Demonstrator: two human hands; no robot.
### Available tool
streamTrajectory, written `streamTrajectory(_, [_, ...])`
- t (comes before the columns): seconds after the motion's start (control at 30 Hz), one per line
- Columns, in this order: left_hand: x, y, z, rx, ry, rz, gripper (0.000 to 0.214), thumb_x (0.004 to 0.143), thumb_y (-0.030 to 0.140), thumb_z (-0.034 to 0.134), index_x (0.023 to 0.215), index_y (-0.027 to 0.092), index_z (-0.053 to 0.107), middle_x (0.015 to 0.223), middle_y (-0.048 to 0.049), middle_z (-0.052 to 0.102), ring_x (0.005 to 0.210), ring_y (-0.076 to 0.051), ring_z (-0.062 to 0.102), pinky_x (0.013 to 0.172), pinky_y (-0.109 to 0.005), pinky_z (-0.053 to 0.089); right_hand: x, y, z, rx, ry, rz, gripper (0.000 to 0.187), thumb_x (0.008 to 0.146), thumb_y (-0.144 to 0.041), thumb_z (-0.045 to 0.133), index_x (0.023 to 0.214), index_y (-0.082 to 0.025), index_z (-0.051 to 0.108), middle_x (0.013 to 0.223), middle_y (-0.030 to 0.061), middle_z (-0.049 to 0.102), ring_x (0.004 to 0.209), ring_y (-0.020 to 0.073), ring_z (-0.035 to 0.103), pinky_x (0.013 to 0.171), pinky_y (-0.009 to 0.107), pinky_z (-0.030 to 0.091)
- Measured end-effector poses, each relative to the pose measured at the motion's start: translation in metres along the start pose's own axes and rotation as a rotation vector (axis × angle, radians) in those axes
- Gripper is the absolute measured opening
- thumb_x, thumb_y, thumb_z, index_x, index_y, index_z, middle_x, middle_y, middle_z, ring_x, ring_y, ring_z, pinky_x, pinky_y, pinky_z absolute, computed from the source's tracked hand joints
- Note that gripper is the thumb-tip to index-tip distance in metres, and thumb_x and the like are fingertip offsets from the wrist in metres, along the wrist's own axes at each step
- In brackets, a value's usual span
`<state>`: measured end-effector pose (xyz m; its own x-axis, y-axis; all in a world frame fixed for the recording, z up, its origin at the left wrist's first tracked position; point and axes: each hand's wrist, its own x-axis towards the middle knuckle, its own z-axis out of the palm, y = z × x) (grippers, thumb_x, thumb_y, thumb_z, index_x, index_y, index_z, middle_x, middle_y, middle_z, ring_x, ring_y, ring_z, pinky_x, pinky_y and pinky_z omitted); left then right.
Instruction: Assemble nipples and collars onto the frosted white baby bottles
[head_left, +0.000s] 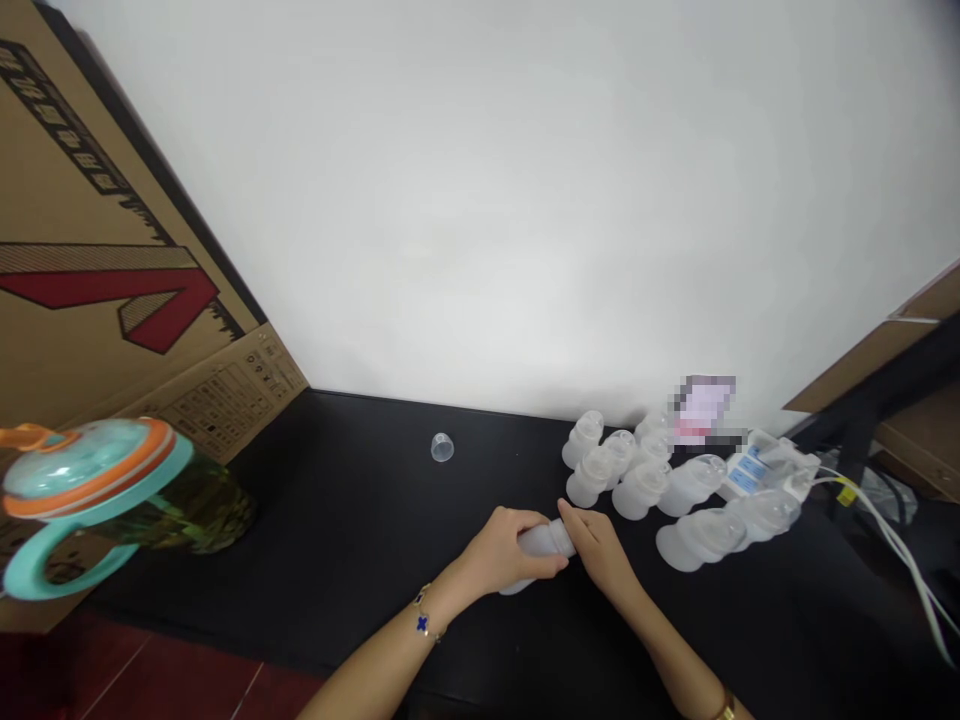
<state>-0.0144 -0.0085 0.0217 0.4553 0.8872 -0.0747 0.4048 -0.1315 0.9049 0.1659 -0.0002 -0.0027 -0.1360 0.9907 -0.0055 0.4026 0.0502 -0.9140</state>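
My left hand is wrapped round a small frosted white bottle that lies on its side on the black table. My right hand pinches the bottle's right end, at its cap. Just beyond my hands lies a cluster of several similar frosted bottles with clear caps, some upright and some tipped over. A single clear cap rests alone on the table further back to the left.
A large jug with a teal and orange lid lies at the left. A big cardboard box leans against the white wall. A white power strip with cables sits at the right.
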Motion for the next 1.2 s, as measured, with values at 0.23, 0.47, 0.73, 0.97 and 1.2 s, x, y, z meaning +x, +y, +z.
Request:
streamTrajectory(0.23, [-0.001, 0.0, 0.0, 0.024, 0.029, 0.0, 0.035, 0.072, 0.045, 0.074, 0.092, 0.016, 0.075, 0.076, -0.0002, 0.066, 0.067, -0.015, 0.053, 0.061, -0.023, 0.037, 0.0, 0.001, 0.001, 0.037, 0.015, 0.012, 0.051, 0.091, -0.058, 0.042, 0.056, -0.022, 0.031, 0.055, -0.0039, 0.03, 0.054, 0.0123, 0.029, 0.051, 0.028, 0.021])
streamTrajectory(0.47, [0.001, 0.004, -0.003, -0.108, 0.02, 0.008, 0.031, 0.075, 0.044, 0.072, 0.084, 0.014, 0.073, 0.073, -0.001, 0.064, 0.068, -0.015, 0.054, 0.06, -0.023, 0.037, -0.002, 0.0, 0.001, -0.034, -0.024, -0.019, 0.05, 0.092, -0.057, 0.044, 0.058, -0.021, 0.037, 0.058, -0.0044, 0.037, 0.056, 0.0119, 0.034, 0.054, 0.026, 0.027])
streamTrajectory(0.73, [0.002, 0.002, 0.0, -0.185, 0.014, 0.034, 0.031, 0.075, 0.04, 0.072, 0.088, 0.012, 0.074, 0.077, -0.0029, 0.066, 0.069, -0.016, 0.055, 0.061, -0.024, 0.038, -0.005, -0.006, 0.0, -0.016, -0.117, -0.051, 0.051, 0.093, -0.052, 0.043, 0.055, -0.019, 0.044, 0.058, -0.0023, 0.045, 0.056, 0.013, 0.041, 0.054, 0.026, 0.028])
streamTrajectory(0.97, [0.002, -0.001, 0.003, -0.112, 0.041, 0.029, 0.029, 0.074, 0.039, 0.073, 0.09, 0.014, 0.074, 0.077, -0.0013, 0.067, 0.07, -0.016, 0.056, 0.059, -0.023, 0.039, -0.005, -0.009, -0.001, -0.019, -0.108, -0.029, 0.048, 0.092, -0.049, 0.043, 0.056, -0.018, 0.045, 0.056, -0.0022, 0.043, 0.056, 0.013, 0.039, 0.053, 0.027, 0.026])
streamTrajectory(1.2, [0.002, -0.004, 0.006, -0.015, 0.098, 0.046, 0.032, 0.072, 0.038, 0.075, 0.094, 0.015, 0.075, 0.075, -0.0004, 0.068, 0.067, -0.015, 0.057, 0.06, -0.022, 0.04, -0.005, -0.009, -0.001, -0.045, -0.085, -0.018, 0.048, 0.091, -0.049, 0.043, 0.055, -0.019, 0.045, 0.053, -0.0021, 0.044, 0.054, 0.0128, 0.037, 0.052, 0.026, 0.027])
